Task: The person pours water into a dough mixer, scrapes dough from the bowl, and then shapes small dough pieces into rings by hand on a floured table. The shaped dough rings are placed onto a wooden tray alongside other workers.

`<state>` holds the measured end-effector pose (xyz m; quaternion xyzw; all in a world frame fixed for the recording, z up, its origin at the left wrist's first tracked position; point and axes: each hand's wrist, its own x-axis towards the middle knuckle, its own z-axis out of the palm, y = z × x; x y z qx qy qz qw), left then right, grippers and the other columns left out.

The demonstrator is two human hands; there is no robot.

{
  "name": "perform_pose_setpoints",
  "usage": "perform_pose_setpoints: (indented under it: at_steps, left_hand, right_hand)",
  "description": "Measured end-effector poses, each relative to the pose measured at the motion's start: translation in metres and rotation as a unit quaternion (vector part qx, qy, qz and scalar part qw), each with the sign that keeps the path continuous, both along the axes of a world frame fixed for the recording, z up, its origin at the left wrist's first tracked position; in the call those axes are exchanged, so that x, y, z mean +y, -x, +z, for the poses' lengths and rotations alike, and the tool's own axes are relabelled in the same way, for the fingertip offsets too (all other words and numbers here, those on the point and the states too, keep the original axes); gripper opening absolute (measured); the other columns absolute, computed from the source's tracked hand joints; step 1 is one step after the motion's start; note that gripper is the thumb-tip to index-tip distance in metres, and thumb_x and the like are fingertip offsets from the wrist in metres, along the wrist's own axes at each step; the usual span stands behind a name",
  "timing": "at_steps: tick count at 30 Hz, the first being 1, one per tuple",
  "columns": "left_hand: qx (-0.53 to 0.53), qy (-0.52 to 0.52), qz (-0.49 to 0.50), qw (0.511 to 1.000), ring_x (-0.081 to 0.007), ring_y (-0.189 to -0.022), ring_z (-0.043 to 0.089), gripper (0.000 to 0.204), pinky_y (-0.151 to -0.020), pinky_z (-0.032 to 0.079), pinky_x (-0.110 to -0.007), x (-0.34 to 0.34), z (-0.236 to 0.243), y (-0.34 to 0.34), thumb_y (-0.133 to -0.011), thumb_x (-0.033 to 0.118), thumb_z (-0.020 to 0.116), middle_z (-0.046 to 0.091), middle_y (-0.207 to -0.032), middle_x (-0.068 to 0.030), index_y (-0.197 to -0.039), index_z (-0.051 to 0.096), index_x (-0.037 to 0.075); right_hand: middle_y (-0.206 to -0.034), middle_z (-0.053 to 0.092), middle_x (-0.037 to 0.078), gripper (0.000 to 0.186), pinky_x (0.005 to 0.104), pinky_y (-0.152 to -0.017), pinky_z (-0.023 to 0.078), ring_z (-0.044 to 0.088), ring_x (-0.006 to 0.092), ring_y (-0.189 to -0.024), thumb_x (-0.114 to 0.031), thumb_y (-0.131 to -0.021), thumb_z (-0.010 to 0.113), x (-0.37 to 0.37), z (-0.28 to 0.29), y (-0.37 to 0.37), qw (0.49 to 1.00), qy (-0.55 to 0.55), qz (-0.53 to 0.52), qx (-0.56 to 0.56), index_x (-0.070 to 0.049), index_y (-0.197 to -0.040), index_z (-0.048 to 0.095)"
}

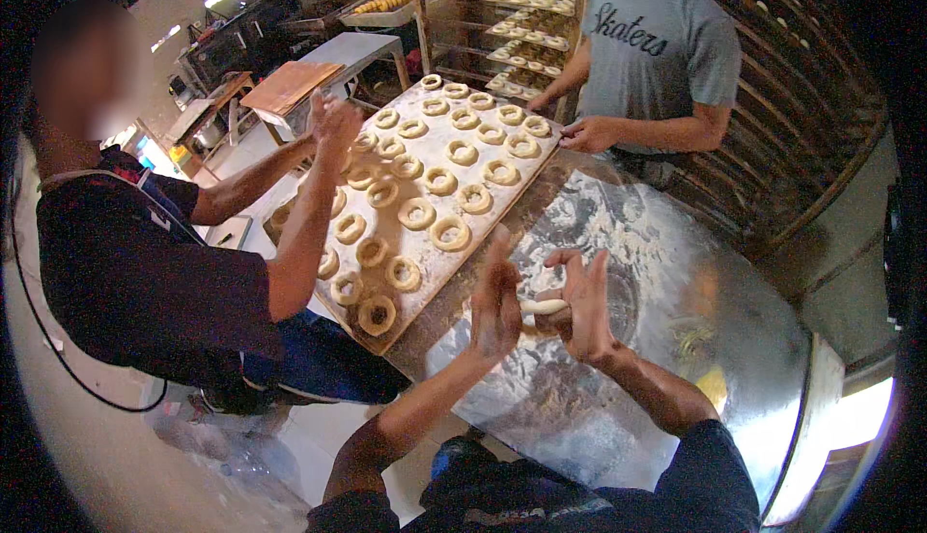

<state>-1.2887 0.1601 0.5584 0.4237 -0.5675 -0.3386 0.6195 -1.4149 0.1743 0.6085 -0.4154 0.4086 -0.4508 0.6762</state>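
Over the floured metal table, a small pale piece of dough stretches between my two hands. My left hand has one end of it, the fingers pointing up and somewhat smeared by motion. At the other end, my right hand grips the dough with its thumb side, some fingers raised and bent. Whether the dough forms a closed ring cannot be seen. Just beyond my hands lies a large board covered with rows of raw dough rings.
At left, a person in a dark shirt raises both hands above the board. Another person in a grey T-shirt holds the board's far corner. Behind stand a rack with loaded trays and a small table. Loose flour covers part of the metal top.
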Motion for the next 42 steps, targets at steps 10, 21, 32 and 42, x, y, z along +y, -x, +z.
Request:
perform_pose_setpoints:
  at_steps: [10,21,32,42]
  left_hand:
    - [0.116,-0.062,-0.097,0.987,-0.0270,-0.097,0.059,0.050,-0.081,0.050,-0.037,-0.063,0.038,-0.068,-0.099,0.027,0.037,0.053,-0.120,-0.0176,-0.142,0.023,0.006]
    - [-0.089,0.096,0.075,0.989,-0.0207,-0.067,0.050,0.039,-0.060,0.043,-0.031,-0.144,0.038,-0.115,-0.096,0.014,0.045,0.050,-0.079,-0.0107,-0.132,0.041,-0.001]
    - [-0.078,0.030,0.086,0.993,-0.0272,-0.067,0.057,0.032,-0.060,0.046,-0.036,-0.258,0.028,-0.153,-0.099,0.025,0.039,0.058,-0.083,-0.0166,-0.118,0.051,0.002]
    - [-0.294,0.094,0.194,0.931,-0.0346,-0.097,0.055,0.033,-0.086,0.044,-0.039,-0.369,0.000,-0.223,-0.084,0.021,0.060,0.055,-0.107,-0.0182,-0.115,0.056,0.010]
  right_hand:
    - [-0.121,0.046,0.015,0.064,0.0375,-0.100,0.035,0.043,0.0250,-0.119,-0.064,-0.092,0.012,-0.087,0.004,-0.073,0.999,-0.008,0.035,-0.001,-0.012,-0.117,0.039]
    - [-0.111,0.044,0.005,0.046,0.0329,-0.080,0.048,0.048,0.0197,-0.102,-0.053,-0.096,0.025,-0.164,0.000,-0.128,0.987,0.136,-0.019,0.087,-0.014,-0.110,0.043]
    - [-0.072,0.042,0.000,0.029,0.0205,-0.047,0.032,0.038,0.0064,-0.051,-0.035,-0.095,0.044,-0.289,-0.005,-0.166,0.980,0.174,-0.023,0.099,-0.011,-0.110,0.041]
    - [-0.101,0.061,0.015,0.037,0.0321,-0.070,0.048,0.062,0.0201,-0.069,-0.024,-0.093,0.049,-0.307,-0.040,-0.044,0.885,0.257,-0.310,0.234,-0.004,-0.124,0.047]
